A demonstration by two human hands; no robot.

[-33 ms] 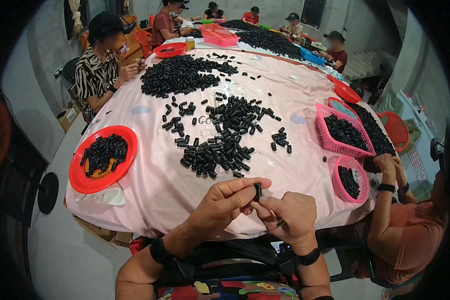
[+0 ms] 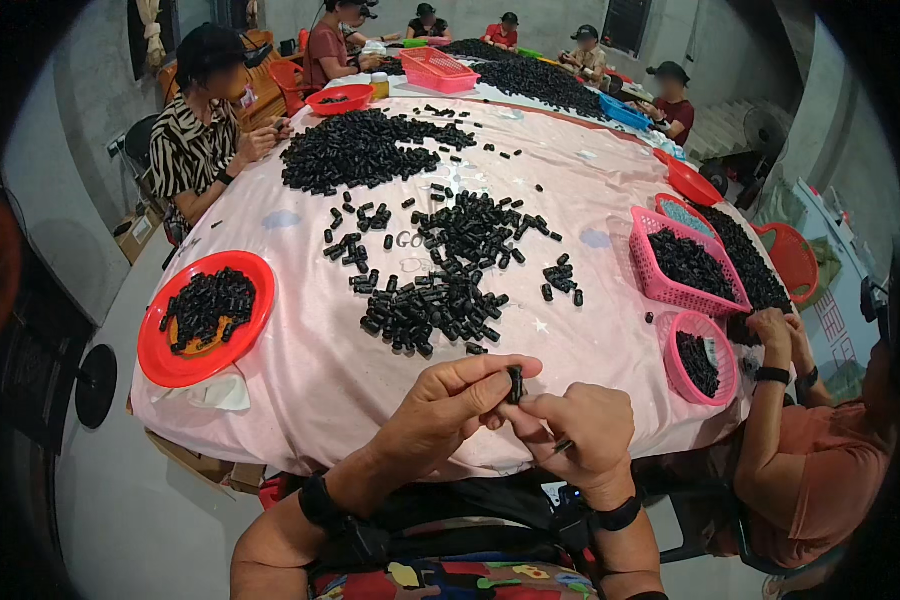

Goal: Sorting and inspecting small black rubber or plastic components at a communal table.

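We have a small black cylindrical piece (image 2: 515,384) over the pink cloth-covered tabletop (image 2: 305,375), the left hand's (image 2: 455,400) grip pinched closed on it! The right hand (image 2: 585,430) curls around a slim dark item (image 2: 563,445), mostly hidden. Beyond, we see heaped black cylinders (image 2: 435,312); leftward, a round red plastic tray (image 2: 151,348).

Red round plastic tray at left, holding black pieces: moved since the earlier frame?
No. The red round plastic tray sits in the same spot relative to the pale-blue cloud print on the pink tablecloth; no shift visible.
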